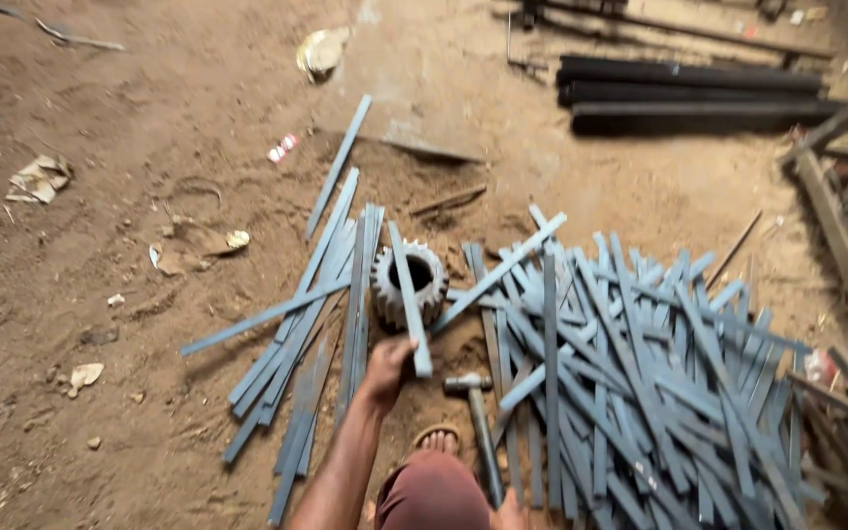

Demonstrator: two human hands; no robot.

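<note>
**Fingers clenched on a flat steel strip over a toothed gear**

Fingers of the left hand (388,365) are curled tight around the near end of a flat grey metal strip (409,294), just below the middle of the frame. That strip runs up and slightly left from the hand and lies across the top of a toothed gear (407,285), a worn ring with a dark bore standing on the dirt floor (100,255). The strip looks straight, dull blue-grey and narrow, like the rest of the stock around it.

At the bottom edge of the frame, the right hand (510,514) holds the lower end of a hammer (479,424), whose head rests on the ground right of the left hand; how tightly its fingers close cannot be told, since only a sliver of the hand shows.

Left of the gear lies a smaller bundle of strips (306,324), roughly parallel. Right of it sprawls a large criss-crossed heap of strips (640,393). A sandalled foot (437,440) shows between the hands. Dark pipes (689,93) lie at the upper right.
</note>
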